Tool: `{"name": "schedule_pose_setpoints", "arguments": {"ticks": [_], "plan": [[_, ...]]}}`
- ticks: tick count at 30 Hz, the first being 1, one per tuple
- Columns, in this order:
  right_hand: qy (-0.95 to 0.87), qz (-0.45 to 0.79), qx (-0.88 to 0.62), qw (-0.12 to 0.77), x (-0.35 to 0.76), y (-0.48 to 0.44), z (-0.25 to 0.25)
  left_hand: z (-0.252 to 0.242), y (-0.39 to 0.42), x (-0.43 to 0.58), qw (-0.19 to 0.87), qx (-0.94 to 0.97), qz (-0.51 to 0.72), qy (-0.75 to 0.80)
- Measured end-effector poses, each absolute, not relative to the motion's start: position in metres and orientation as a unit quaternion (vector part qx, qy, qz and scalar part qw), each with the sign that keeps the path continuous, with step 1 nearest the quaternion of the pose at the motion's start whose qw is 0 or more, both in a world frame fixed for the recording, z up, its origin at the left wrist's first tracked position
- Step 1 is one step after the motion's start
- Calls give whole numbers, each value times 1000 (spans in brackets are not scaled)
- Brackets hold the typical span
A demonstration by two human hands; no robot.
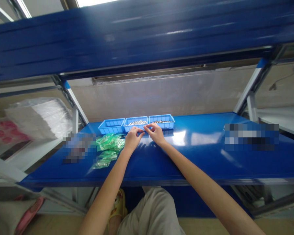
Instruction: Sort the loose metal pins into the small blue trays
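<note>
My left hand [133,137] and my right hand [155,132] meet on the blue table [201,153], just in front of the middle blue tray [136,124]. Both hands have their fingers curled and pinched toward each other; whatever they hold is too small to make out. The middle tray and the right blue tray [161,121] hold small metal parts. The left blue tray [111,125] looks empty. A pile of green plastic bags [108,148] lies left of my left hand.
A blue upper shelf [147,36] hangs overhead. Stacked white material in plastic wrap [39,117] sits on a side bench to the left. Metal frame posts stand at both rear corners. My knees are under the table's front edge.
</note>
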State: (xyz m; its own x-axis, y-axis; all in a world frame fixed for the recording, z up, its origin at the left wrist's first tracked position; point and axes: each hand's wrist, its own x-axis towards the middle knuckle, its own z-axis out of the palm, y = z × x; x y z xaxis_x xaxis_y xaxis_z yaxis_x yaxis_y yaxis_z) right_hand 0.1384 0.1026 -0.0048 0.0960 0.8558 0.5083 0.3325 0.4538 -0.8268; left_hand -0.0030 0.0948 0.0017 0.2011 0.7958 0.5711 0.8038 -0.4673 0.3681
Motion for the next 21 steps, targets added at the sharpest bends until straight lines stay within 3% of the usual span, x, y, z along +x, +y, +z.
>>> {"name": "schedule_pose_setpoints", "arguments": {"ticks": [5,9,13,21], "plan": [[-532,290,-505,615,144,107,-6,5,94,-16,149,-745,-275,-589],[-468,406,-506,600,142,108,-5,1,93,-24,174,-694,-221,-663],[-470,448,-494,578,139,103,-1,-5,92,-22,179,-681,-162,-691],[-460,479,-465,586,140,104,-2,4,89,1,96,-724,-349,-588]]}}
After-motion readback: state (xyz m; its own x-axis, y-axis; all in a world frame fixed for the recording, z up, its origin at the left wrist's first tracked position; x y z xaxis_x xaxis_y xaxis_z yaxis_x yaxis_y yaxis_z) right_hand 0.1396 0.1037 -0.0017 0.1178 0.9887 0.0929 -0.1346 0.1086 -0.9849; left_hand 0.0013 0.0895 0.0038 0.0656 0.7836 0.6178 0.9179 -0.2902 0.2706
